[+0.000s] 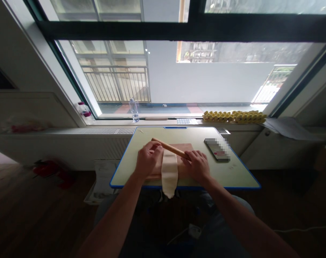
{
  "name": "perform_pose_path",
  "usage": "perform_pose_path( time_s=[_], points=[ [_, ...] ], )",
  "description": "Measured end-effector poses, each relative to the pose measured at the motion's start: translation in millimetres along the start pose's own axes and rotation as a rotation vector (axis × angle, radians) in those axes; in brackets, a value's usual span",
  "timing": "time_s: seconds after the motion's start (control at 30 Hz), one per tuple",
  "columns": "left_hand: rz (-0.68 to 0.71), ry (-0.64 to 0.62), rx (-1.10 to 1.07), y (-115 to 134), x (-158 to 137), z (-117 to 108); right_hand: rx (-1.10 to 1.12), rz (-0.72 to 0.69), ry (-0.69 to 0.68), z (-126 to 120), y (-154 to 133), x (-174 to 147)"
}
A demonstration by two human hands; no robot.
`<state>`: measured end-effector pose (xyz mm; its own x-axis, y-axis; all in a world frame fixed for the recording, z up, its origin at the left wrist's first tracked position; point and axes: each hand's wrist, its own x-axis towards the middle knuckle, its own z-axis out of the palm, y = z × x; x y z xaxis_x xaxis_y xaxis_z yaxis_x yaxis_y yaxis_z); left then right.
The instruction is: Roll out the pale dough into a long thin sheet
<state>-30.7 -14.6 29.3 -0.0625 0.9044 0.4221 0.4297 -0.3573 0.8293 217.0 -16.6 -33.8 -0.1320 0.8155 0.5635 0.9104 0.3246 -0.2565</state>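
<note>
Both hands down on the rolling pin (170,147), left hand (148,159) and right hand (197,165) each curled over an end to press the pale dough strip (169,172) flat across the board (186,147), phone (217,149) just right on the counter (240,172), strip drooping off the near edge.

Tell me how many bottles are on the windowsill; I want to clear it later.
2. A clear bottle stands on the sill behind the table's far left corner; a pink-capped bottle sits further left by the window frame. Others may be hidden.
</note>
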Motion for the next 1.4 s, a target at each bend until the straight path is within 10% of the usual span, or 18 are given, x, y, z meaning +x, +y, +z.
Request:
perform_pose_path(
  time_s=[0.1,0.3,0.43,1.4],
  points=[
    [0.1,0.204,0.282,-16.5,27.3,5.1,-0.006,-0.087,-0.095,-3.0,-2.5,10.2],
    [0.025,-0.168,0.697,-44.3,36.3,18.9,0.034,-0.085,-0.25,-5.8,-4.2,31.6],
    [0.076,-0.185,0.846,-51.6,26.2,26.1,-0.074,0.057,-0.325,-7.4,-7.2,44.2],
    [-0.098,-0.473,0.962,-55.2,79.8,36.0,-0.26,0.177,-0.434,8.1,-4.6,76.3]
  ],
)
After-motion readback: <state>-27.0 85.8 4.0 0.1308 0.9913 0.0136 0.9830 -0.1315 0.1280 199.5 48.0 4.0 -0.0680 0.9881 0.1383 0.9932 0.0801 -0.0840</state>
